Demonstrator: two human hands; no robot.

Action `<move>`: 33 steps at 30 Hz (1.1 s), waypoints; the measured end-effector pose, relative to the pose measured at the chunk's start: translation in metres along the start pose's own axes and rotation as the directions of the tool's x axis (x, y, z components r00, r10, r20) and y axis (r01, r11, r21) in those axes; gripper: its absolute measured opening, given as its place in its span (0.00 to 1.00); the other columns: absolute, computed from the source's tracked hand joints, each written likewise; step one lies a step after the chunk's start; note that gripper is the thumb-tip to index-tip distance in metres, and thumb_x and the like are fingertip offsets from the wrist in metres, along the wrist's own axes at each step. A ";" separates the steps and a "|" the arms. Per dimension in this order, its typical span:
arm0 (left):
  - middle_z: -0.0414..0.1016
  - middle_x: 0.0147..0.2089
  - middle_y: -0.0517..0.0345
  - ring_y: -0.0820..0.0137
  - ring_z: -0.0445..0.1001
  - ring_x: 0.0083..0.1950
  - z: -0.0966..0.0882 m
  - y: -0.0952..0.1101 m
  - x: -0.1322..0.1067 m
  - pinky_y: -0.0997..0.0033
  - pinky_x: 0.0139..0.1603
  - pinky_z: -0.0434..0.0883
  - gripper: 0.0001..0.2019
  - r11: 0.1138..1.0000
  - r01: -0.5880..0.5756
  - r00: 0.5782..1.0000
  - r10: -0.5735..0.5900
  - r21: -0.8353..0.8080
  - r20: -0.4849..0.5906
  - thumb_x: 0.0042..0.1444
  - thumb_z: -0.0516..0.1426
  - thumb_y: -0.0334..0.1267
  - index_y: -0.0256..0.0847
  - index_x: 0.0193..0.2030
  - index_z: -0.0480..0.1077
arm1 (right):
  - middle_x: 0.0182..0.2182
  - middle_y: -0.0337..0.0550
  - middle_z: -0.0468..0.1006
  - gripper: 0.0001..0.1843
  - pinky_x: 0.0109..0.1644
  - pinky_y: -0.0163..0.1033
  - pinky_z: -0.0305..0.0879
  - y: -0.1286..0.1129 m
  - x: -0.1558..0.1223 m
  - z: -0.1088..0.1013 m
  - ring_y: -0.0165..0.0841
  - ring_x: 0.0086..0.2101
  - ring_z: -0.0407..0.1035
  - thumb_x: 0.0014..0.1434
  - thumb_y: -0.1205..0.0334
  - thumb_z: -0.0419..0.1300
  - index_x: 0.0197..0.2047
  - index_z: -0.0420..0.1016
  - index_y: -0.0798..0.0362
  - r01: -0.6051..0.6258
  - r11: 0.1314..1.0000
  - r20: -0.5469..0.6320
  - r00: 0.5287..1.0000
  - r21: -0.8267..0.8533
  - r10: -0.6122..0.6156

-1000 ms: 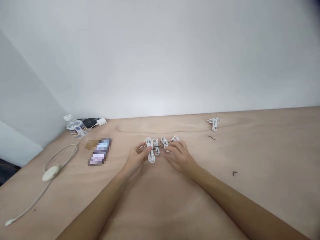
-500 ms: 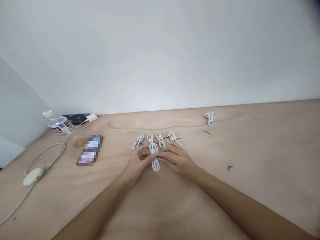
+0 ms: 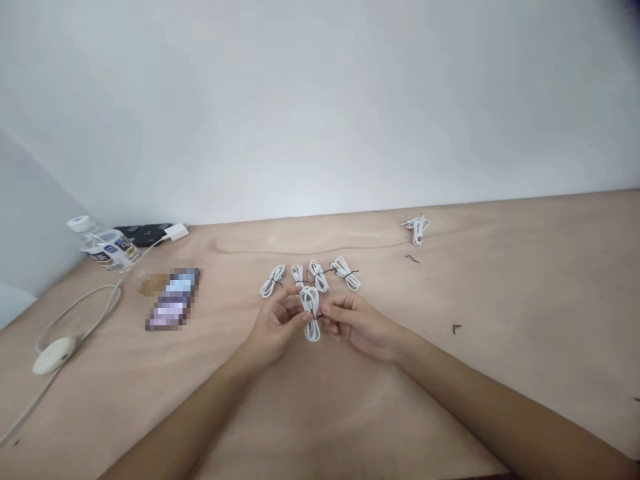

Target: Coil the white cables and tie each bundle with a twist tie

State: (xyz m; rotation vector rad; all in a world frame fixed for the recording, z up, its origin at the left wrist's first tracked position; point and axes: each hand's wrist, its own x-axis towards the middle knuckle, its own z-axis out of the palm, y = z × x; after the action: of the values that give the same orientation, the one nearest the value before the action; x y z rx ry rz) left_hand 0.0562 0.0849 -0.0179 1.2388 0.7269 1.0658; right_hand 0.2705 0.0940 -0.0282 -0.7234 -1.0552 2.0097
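My left hand [image 3: 277, 322] and my right hand [image 3: 356, 327] meet at the middle of the plywood table [image 3: 500, 280]. Their fingertips pinch a coiled white cable [image 3: 311, 315] at its waist, where a thin black tie shows. Its lower loop hangs below my fingers, close to the wood. Just beyond my hands, several similar white coils lie in a row, including one [image 3: 273, 281] at the left and another [image 3: 345, 273] at the right. A further tied white cable [image 3: 416, 230] lies near the far edge.
To the left are a water bottle [image 3: 107, 249], a white charger [image 3: 176, 232], a black device [image 3: 143, 234], a pixelated phone [image 3: 173, 300] and a white corded oval object [image 3: 53, 355]. Small dark wire scraps [image 3: 412, 259] lie on the right. A white wall rises behind.
My hands have drawn closer around the held coil, and my right fingers have moved in to its waist. The whole scene has shifted slightly left and up in view.
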 end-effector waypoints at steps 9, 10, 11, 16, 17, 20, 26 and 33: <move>0.84 0.49 0.50 0.63 0.81 0.48 0.001 -0.010 0.004 0.66 0.49 0.76 0.24 0.998 -0.059 0.975 0.055 -0.013 -0.216 0.61 0.70 0.42 0.43 0.61 0.72 | 0.28 0.39 0.75 0.13 0.34 0.40 0.60 0.007 0.004 0.013 0.32 0.29 0.66 0.64 0.49 0.70 0.37 0.84 0.51 0.233 0.905 -0.132 0.946 -0.356 -0.295; 0.83 0.49 0.51 0.63 0.81 0.48 0.001 -0.010 0.004 0.67 0.49 0.76 0.24 0.999 -0.048 0.972 0.047 -0.002 -0.230 0.61 0.70 0.42 0.43 0.61 0.72 | 0.29 0.41 0.77 0.12 0.35 0.41 0.61 0.007 0.004 0.013 0.34 0.30 0.67 0.65 0.51 0.69 0.37 0.85 0.50 0.290 0.824 -0.122 0.911 -0.487 -0.393; 0.83 0.49 0.51 0.63 0.81 0.49 0.001 -0.010 0.003 0.66 0.50 0.76 0.24 0.999 -0.032 0.972 0.032 0.004 -0.233 0.61 0.70 0.43 0.43 0.62 0.72 | 0.30 0.42 0.78 0.11 0.36 0.41 0.62 0.006 0.004 0.013 0.35 0.31 0.68 0.66 0.52 0.68 0.37 0.85 0.50 0.339 0.721 -0.093 0.869 -0.604 -0.486; 0.81 0.57 0.45 0.58 0.81 0.54 0.003 -0.008 0.001 0.60 0.53 0.77 0.29 0.990 0.122 0.980 -0.132 -0.077 -0.146 0.61 0.69 0.48 0.44 0.66 0.71 | 0.32 0.42 0.75 0.06 0.36 0.42 0.65 0.006 0.001 0.011 0.35 0.31 0.67 0.68 0.62 0.64 0.37 0.80 0.49 0.464 0.293 0.131 0.688 -0.836 -0.714; 0.81 0.58 0.44 0.57 0.81 0.54 0.002 -0.008 0.001 0.60 0.53 0.77 0.30 0.985 0.150 0.978 -0.160 -0.090 -0.130 0.60 0.70 0.48 0.45 0.66 0.71 | 0.32 0.42 0.75 0.05 0.37 0.43 0.66 0.006 0.000 0.011 0.36 0.32 0.68 0.69 0.64 0.63 0.38 0.79 0.48 0.481 0.245 0.167 0.664 -0.842 -0.728; 0.83 0.56 0.43 0.55 0.82 0.55 -0.003 -0.010 0.001 0.59 0.53 0.77 0.30 0.984 0.177 0.982 -0.176 0.005 -0.072 0.58 0.71 0.46 0.43 0.65 0.73 | 0.37 0.44 0.77 0.04 0.45 0.45 0.70 0.004 -0.002 0.011 0.39 0.39 0.72 0.69 0.66 0.63 0.42 0.77 0.47 0.508 0.121 0.263 0.618 -0.853 -0.741; 0.85 0.51 0.46 0.55 0.83 0.52 -0.009 -0.011 -0.001 0.55 0.54 0.78 0.31 0.954 0.113 0.989 -0.134 0.277 0.060 0.59 0.70 0.44 0.42 0.68 0.71 | 0.46 0.49 0.77 0.04 0.58 0.53 0.67 -0.003 -0.002 0.009 0.44 0.51 0.71 0.66 0.66 0.63 0.38 0.78 0.49 0.464 0.165 0.228 0.676 -0.870 -0.701; 0.84 0.43 0.51 0.62 0.83 0.45 -0.008 0.002 -0.003 0.63 0.47 0.78 0.26 0.918 0.096 0.982 -0.151 0.386 0.116 0.60 0.70 0.43 0.42 0.64 0.74 | 0.37 0.47 0.83 0.11 0.46 0.44 0.72 -0.003 0.006 -0.006 0.40 0.39 0.77 0.60 0.55 0.70 0.30 0.83 0.53 0.187 0.883 -0.227 0.924 -0.431 -0.306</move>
State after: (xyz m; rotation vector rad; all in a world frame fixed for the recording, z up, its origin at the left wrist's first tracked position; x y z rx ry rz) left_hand 0.0470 0.0848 -0.0178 1.5596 0.9154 0.7414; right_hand 0.2722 0.1025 -0.0297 -1.0043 -1.3238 1.4253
